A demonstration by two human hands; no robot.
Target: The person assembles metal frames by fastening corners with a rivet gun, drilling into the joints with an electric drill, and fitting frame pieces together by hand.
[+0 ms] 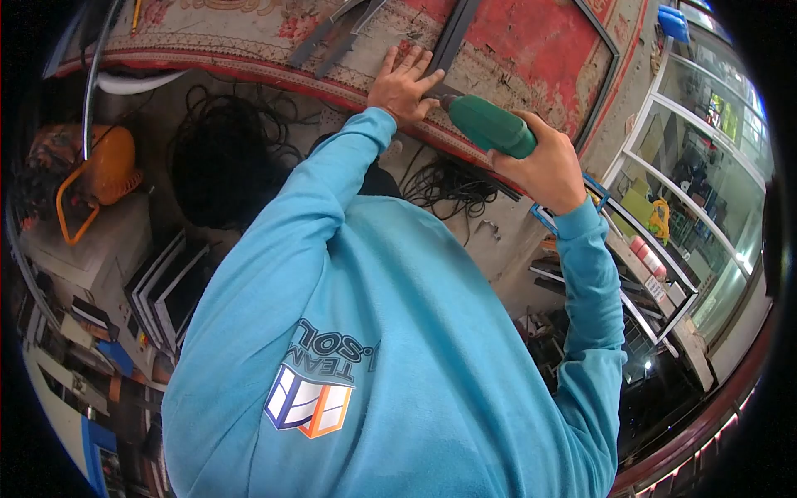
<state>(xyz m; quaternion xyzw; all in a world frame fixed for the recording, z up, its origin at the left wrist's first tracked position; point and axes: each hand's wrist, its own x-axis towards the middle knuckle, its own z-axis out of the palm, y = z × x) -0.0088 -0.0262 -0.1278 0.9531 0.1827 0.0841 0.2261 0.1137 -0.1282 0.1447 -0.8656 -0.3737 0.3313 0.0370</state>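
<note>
In the head view my right hand [548, 162] is wrapped around the rear of a green power drill [490, 124]. The drill's nose points left, at the near end of a dark metal bar [455, 37]. My left hand [403, 87] lies with its fingers spread at the edge of a patterned red and beige carpet [241, 33] that covers the work surface. Its fingertips are beside the bar, and its thumb is close to the drill's nose. Whether the drill's tip touches the bar, I cannot tell.
Other dark metal strips [336, 37] lie on the carpet, left of my hand. Below its edge are coils of black cord or rubber strip [224, 149]. An orange machine [108, 162] stands at the left. Glazed white frames [681, 174] line the right side.
</note>
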